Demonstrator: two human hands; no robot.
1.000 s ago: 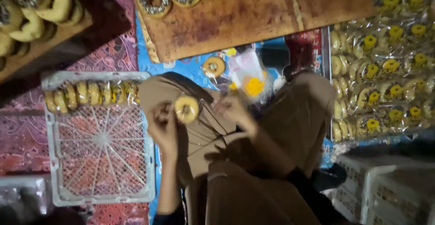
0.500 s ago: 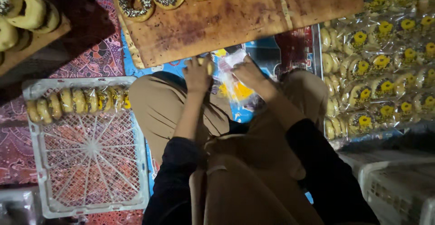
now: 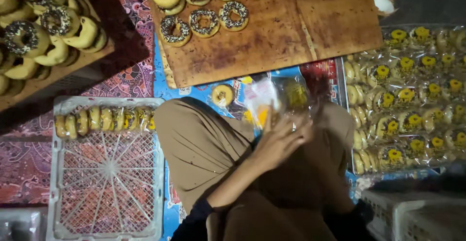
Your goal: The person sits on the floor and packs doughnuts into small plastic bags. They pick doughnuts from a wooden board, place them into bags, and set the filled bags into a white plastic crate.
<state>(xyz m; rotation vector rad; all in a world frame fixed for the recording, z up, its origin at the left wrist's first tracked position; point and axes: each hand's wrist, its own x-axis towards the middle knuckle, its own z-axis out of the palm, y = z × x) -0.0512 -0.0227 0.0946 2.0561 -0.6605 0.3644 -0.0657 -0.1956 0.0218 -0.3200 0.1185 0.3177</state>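
Item: clear plastic bags (image 3: pixel 274 97), a loose crinkled bunch on the floor just past my knees, at the near edge of the wooden board (image 3: pixel 291 32).
Left hand (image 3: pixel 279 139): I see its fingers curled onto the bags' lower edge, gripping plastic.
Right hand: mostly hidden behind the left; I cannot tell its grip.
Beside, left: one plain doughnut (image 3: pixel 222 95) lying alone on the blue mat.
On the board's far edge: sprinkled doughnuts (image 3: pixel 204 22) in a row; the board's right half is bare wood.
Left: white crate (image 3: pixel 107 182), bagged doughnuts along its top rim only, open mesh below.
Right: wrapped doughnuts (image 3: pixel 407 100), packed tight.
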